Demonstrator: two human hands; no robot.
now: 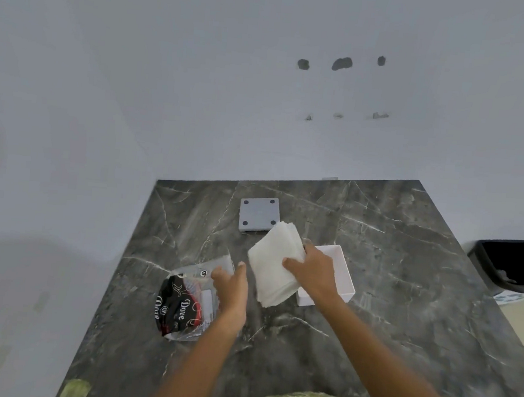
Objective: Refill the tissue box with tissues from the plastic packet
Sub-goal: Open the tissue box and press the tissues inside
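1. The right hand grips the tissues, lifted beside the open white box on the table.
2. The left hand, fingers loosely curled, rests on the packet.
3. Risk: the one-sided grip may let the stack fan, sag and snag the box rim.

A plain home room: dark grey marble-patterned table against a bare white wall with drill holes, black bin right of the hands.
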